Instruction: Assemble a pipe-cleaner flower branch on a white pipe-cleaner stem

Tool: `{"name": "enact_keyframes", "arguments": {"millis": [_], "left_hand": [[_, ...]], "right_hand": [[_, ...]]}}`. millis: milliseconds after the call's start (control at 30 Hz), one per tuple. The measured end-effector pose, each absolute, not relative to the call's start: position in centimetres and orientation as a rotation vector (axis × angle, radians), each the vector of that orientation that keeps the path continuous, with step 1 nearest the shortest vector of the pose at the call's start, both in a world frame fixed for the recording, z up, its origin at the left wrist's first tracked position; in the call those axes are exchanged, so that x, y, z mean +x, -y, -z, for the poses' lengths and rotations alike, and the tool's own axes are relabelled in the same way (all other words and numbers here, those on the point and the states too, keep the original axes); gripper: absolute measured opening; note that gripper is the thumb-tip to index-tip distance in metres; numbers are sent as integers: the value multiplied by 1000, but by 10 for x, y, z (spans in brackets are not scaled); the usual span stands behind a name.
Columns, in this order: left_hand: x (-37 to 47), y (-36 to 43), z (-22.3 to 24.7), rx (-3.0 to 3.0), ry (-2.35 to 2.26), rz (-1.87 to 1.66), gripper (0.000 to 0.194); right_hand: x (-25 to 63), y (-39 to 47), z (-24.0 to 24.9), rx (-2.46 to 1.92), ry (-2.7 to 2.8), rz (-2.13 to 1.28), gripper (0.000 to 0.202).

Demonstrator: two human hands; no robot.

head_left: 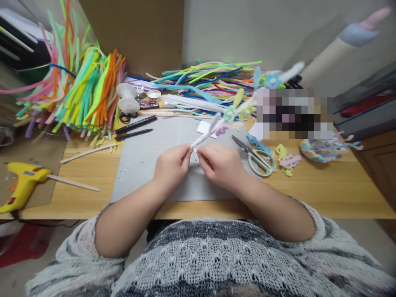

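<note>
A pipe-cleaner flower stem (198,141) wrapped in white slants up to the right from my hands, with green, yellow, lilac and blue blossoms and leaves along it. Its lower end is pinched between the thumb and fingers of my left hand (171,165). Close beside it, my right hand (221,165) is closed in a pinch; what its fingertips hold is hidden. Both hands are above the grey cutting mat (139,165). To the right of my right hand lie scissors (260,160) with pale green handles.
A yellow glue gun (23,181) lies at the left. Bundled colourful pipe cleaners (80,90) stand behind it, with loose ones (210,80) along the back. Markers (136,124) and a white spool (127,98) sit at back left. Small pipe-cleaner pieces (287,160) and a braided pastel ring (318,150) lie right.
</note>
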State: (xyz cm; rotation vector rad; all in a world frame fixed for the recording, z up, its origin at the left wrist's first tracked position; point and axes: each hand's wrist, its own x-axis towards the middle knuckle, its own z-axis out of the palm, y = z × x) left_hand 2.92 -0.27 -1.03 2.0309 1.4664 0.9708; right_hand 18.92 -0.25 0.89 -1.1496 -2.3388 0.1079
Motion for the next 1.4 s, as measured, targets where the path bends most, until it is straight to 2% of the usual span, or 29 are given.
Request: {"name": "enact_keyframes", "arguments": {"millis": [167,400,533,733,867,967,1100,1267,1400], "left_hand": [[29,5,15,2370,-1540,-826,25],[29,12,16,2284,-1572,-1083,22],[28,13,17,2283,-1570,-1084,21],[27,9,11,2099,-1610,-1109,24],[27,0,11,1617,-1491,-1236,23],[28,-7,11,1305,-1306,-1245,23],[30,-11,9,1040,-1140,-1162,24],[31,-12,5,903,-1069,-1133,24],[34,-10,7,870,-1044,-1153,24]], "right_hand": [[189,-10,-27,-1025,2508,433,19],[180,-28,-38,-1072,2427,317,25],[173,-31,-43,-1071,2447,272,25],[180,-14,-47,-957,2238,495,16],[196,-1,-23,-771,2127,292,16],[198,-3,-4,-950,2060,108,17],[189,-13,5,-1062,2088,-165,29],[183,-19,11,-1052,1994,-527,21],[184,-17,13,-1089,2054,-552,14]]}}
